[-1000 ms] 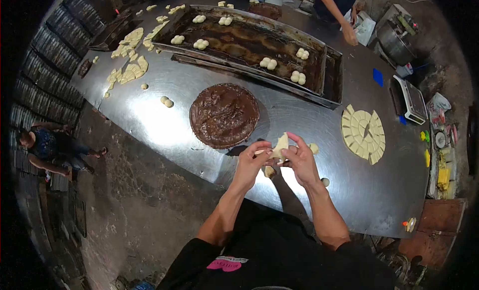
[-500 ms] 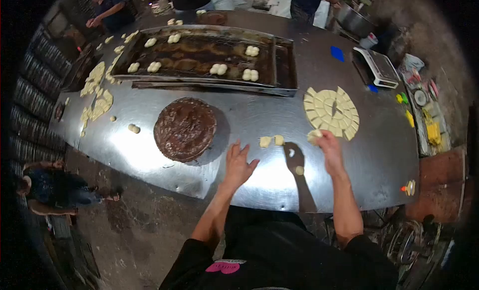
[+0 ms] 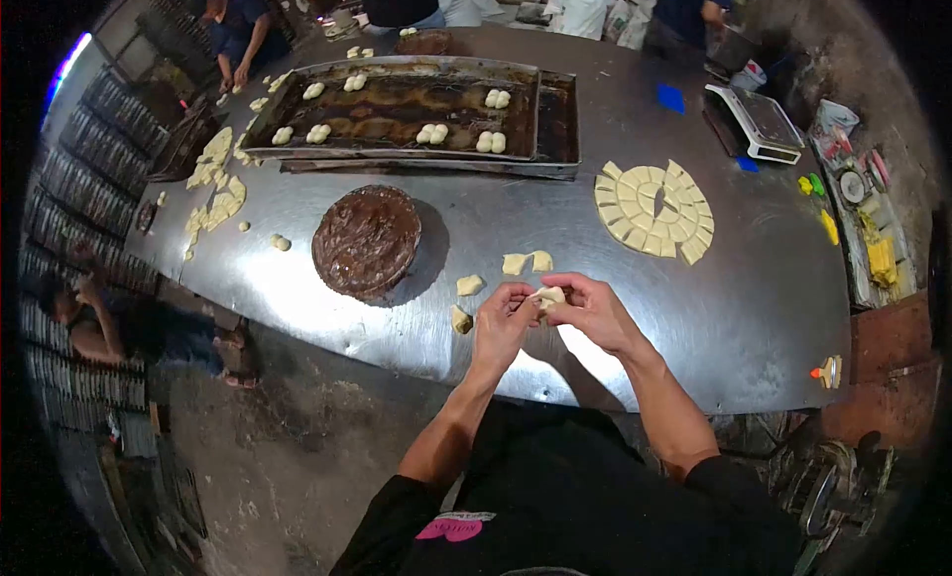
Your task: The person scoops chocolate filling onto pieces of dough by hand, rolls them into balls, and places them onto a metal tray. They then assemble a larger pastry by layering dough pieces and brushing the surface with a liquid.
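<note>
A small piece of dough [image 3: 547, 296] is held between the fingers of both hands, above the near edge of the metal table. My left hand [image 3: 504, 323] pinches its left side, and my right hand [image 3: 597, 316] grips it from the right; fingers partly cover it. Just left of my left hand lie two loose dough pieces [image 3: 470, 286], one nearer me than the other. Beyond my fingers are two more pieces [image 3: 516, 265], side by side. A round bowl heaped with dark brown, chocolate-like paste [image 3: 365, 241] stands farther left. To the right lies a dough round cut into pieces [image 3: 635, 214].
A large baking tray [image 3: 416, 158] with several clustered dough balls sits across the table [image 3: 516, 204]. More cut dough [image 3: 223, 204] lies at left. A scale [image 3: 759, 125] stands back right. Other people work at the far side, and one person [image 3: 109, 318] is at lower left.
My right hand has come left from beside the dough round, bringing a piece to my left hand. My left hand, spread over the table before, now pinches it. Two pieces show at its left.
</note>
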`<state>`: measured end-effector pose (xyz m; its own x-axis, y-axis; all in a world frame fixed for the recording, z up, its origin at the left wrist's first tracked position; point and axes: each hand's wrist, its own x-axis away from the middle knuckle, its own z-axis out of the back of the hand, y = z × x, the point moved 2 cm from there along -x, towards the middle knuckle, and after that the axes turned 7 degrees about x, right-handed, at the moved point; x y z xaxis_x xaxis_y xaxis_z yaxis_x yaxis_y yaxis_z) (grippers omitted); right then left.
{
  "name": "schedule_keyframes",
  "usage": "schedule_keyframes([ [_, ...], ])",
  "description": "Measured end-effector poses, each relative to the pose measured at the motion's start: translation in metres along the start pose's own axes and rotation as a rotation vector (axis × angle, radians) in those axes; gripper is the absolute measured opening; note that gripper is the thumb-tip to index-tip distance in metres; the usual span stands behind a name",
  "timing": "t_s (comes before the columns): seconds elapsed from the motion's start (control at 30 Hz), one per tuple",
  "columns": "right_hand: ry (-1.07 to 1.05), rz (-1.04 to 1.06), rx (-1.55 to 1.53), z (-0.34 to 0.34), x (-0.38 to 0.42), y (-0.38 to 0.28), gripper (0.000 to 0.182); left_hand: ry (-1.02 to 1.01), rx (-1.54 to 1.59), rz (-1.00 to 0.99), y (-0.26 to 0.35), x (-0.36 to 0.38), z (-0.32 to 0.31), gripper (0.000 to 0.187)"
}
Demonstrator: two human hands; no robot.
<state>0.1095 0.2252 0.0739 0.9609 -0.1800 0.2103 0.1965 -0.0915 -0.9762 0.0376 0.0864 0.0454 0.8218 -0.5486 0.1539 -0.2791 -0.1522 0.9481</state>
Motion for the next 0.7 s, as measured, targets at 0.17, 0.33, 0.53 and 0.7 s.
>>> schedule_keyframes([
  [0.17,0.041,0.063,0.126,-0.011,-0.012,0.008,0.028,-0.013,0.252,0.018,-0.001,0.013,0.011,0.020],
  [0.33,-0.100,-0.035,-0.119,-0.026,-0.015,0.003,0.029,0.090,0.236,-0.045,0.019,0.014,0.037,0.019],
  [0.53,0.001,-0.045,-0.644,-0.070,-0.031,0.020,0.040,0.082,0.150,-0.166,-0.007,0.018,0.065,0.023],
  [0.7,0.199,-0.180,-0.758,-0.126,-0.065,0.046,0.041,0.182,-0.329,-0.181,-0.013,0.036,0.079,0.051],
])
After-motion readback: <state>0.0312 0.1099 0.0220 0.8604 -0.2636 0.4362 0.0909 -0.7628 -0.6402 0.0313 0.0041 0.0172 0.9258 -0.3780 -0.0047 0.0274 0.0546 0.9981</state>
